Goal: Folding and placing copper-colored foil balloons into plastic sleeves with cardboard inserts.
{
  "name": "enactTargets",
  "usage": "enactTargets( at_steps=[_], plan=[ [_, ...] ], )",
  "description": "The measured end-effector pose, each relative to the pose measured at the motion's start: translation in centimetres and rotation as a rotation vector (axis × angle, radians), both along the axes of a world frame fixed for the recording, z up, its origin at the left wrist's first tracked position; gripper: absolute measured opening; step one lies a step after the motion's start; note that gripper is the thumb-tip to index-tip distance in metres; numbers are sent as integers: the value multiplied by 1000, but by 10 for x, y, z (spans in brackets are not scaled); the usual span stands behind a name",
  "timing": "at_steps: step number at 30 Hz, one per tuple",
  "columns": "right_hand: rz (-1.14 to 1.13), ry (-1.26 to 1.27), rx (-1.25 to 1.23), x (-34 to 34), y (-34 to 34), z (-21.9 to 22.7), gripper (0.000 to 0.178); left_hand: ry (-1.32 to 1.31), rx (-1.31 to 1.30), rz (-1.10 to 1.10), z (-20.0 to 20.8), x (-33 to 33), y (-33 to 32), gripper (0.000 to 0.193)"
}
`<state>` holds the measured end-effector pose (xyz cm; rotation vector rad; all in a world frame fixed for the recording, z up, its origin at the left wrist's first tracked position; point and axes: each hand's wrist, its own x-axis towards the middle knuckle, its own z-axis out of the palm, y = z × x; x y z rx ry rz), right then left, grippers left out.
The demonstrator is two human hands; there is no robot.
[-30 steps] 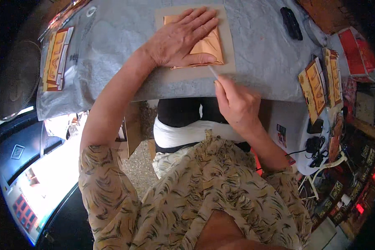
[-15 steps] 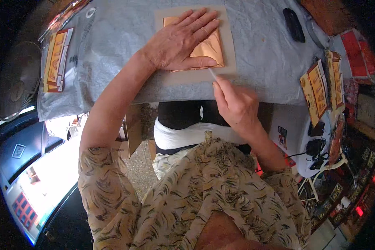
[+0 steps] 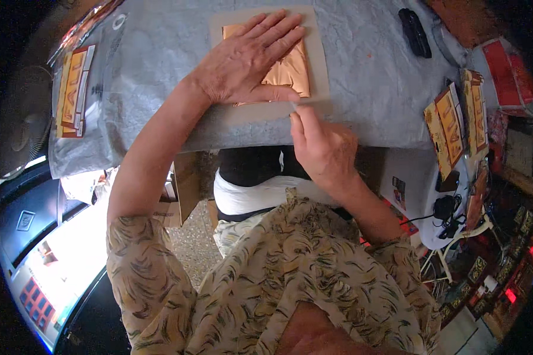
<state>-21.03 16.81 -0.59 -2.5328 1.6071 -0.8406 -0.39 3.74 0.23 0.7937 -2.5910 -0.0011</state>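
A copper-coloured foil sheet (image 3: 288, 74) lies on a grey-beige board (image 3: 318, 65) at the table's far middle; it looks folded. Spread flat over its left and middle part, my left hand (image 3: 241, 64) presses down with fingers apart and thumb along the near edge. Close by that thumb, my right hand (image 3: 327, 148) pinches a thin, pale, stick-like tool (image 3: 294, 106). Only a short end of the tool shows, near the foil's near edge; the rest is hidden in my fingers.
A grey plastic cover (image 3: 166, 53) drapes the table. Yellow printed packets (image 3: 74, 92) lie at its left, with more packets (image 3: 445, 130) at the right edge. A black case-like object (image 3: 414, 32) rests at the far right. Cables (image 3: 449, 208) lie on a white stool (image 3: 438, 236).
The view has shifted slightly. My right hand is a little lower and to the left, and less of the pale tool shows. My left hand stays flat on the foil.
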Motion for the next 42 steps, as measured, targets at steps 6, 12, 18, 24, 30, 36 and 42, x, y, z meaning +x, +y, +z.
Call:
enactTargets(
  at_steps=[6, 12, 18, 24, 30, 36, 42],
  plan=[
    [61, -66, 28, -5, -3, 7, 13, -37, 2, 14, 9, -2, 1, 106],
    [186, -91, 6, -12, 0, 13, 18, -103, 149, -44, 12, -3, -5, 111],
    [182, -109, 1, -1, -5, 3, 19, -334, 74, 11, 8, -4, -12, 116],
    [164, -202, 112, -20, -2, 19, 14, -86, 46, 10, 3, -5, -4, 107],
    [-220, 34, -2, -106, -71, 35, 16, -65, 42, 6, 3, -2, -4, 108],
    [-65, 338, -207, -92, -111, 47, 33, -86, 79, 31, 6, -1, -2, 112],
    [404, 156, -44, -34, -104, 30, 50, -35, 146, 20, 7, -2, -3, 115]
  ],
)
